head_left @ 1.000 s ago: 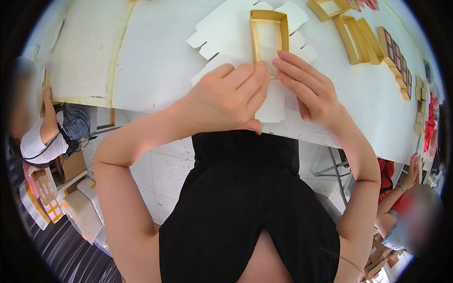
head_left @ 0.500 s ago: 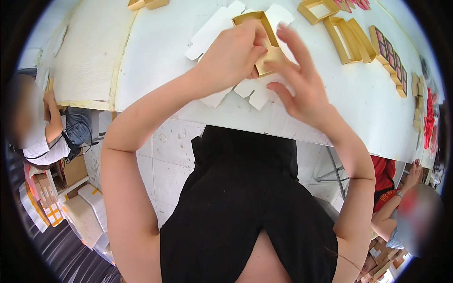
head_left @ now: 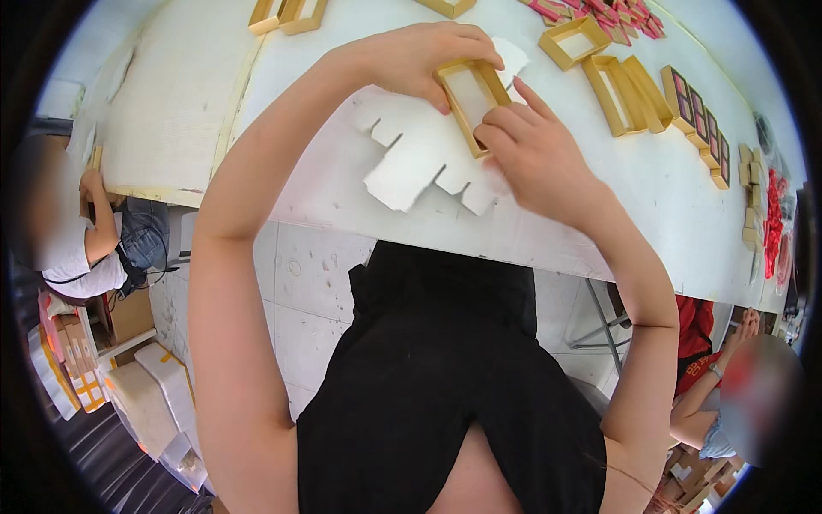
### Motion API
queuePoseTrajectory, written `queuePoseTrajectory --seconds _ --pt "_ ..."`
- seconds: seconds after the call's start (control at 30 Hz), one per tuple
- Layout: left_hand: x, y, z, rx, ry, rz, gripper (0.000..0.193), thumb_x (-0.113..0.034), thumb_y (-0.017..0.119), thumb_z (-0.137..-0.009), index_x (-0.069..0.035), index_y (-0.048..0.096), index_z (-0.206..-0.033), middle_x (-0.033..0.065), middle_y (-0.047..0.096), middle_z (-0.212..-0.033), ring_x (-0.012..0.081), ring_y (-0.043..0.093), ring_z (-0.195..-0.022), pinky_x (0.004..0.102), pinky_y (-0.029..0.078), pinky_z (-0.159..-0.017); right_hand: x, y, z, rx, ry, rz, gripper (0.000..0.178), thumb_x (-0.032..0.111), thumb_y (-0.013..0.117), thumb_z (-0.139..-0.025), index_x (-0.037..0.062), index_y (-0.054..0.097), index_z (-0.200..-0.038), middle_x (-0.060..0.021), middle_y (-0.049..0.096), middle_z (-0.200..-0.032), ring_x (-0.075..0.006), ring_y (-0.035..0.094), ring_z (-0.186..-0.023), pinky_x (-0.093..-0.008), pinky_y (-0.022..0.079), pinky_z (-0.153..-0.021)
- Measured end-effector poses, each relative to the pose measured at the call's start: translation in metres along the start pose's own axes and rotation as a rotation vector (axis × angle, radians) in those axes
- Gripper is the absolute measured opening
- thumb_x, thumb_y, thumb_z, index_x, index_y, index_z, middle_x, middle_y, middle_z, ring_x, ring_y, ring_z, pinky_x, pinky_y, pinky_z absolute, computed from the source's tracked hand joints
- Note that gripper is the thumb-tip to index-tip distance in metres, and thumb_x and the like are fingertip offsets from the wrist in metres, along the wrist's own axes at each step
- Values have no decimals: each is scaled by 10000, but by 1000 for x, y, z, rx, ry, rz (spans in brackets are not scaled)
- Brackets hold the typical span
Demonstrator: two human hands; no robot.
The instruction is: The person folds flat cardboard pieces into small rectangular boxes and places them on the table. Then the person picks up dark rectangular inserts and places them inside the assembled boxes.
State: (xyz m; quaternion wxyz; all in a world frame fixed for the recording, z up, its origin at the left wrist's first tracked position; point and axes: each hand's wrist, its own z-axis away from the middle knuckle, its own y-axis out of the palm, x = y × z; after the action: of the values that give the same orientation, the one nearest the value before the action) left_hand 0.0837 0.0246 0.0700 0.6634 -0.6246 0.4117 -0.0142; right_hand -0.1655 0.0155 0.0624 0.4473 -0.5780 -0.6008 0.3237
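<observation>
A gold rectangular box tray (head_left: 460, 117) with folded-up walls lies between my hands, its inside white. My left hand (head_left: 421, 64) grips its far end, with the fingers over the far edge and the thumb by the left wall. At the near right end my right hand (head_left: 533, 154) is closed, its curled fingers pressing into the corner. Beneath and in front of the tray, white die-cut card (head_left: 411, 158) with notched tabs lies flat on the white table (head_left: 334, 193); my hands and the tray cover part of it.
More gold trays (head_left: 575, 43) stand on the right, and others (head_left: 301, 17) at the far left. Pink-red pieces (head_left: 612, 17) are heaped at the back. Beyond is a row of gold boxes with dark compartments (head_left: 698, 116). People sit at both sides.
Both hands have closed onto the gold tray, the right one coming in from apart. Its raised near-end flap now looks folded in. The left hand has shifted to the far end.
</observation>
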Motion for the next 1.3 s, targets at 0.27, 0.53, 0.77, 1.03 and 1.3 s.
queuePoseTrajectory --seconds 0.27,0.53,0.77,1.03,1.3 --pt "9 -18 -1 173 -288 213 728 4 863 -611 -163 596 -1268 0 628 -1109 169 587 -935 325 508 -838 -13 -2 11 48 1 -212 195 183 741 -822 51 602 -859 -51 597 -847 -237 612 -931 -455 392 -1120" --pt "7 -9 11 55 -163 200 588 -107 872 -667 -107 664 -1217 32 674 -1067 163 613 -985 304 485 -816 -4 -5 9 177 81 -116 181 189 740 -830 70 604 -849 -54 593 -838 -268 592 -904 -445 442 -992" --pt "1 -11 3 -34 -381 298 135 -119 666 -941 -21 732 -1004 31 674 -842 96 596 -673 237 494 -572 15 6 18 -173 219 -161 257 78 756 -799 33 610 -1007 -180 515 -1295 -321 569 -1122 -448 494 -950" --pt "-28 8 19 -416 -397 261 264 -142 719 -901 -55 691 -1148 76 703 -1066 163 676 -882 291 560 -743 -11 -1 53 -420 567 -340 454 23 728 -820 36 561 -1242 -175 585 -1309 -362 594 -1154 -399 491 -964" --pt "-93 39 74 121 -117 -355 745 -363 819 -766 -80 522 -1389 150 440 -1515 373 377 -1424 556 331 -1142 -73 -8 99 -178 650 585 115 92 690 -870 11 693 -951 -195 465 -1468 -388 425 -1352 -488 370 -1075"
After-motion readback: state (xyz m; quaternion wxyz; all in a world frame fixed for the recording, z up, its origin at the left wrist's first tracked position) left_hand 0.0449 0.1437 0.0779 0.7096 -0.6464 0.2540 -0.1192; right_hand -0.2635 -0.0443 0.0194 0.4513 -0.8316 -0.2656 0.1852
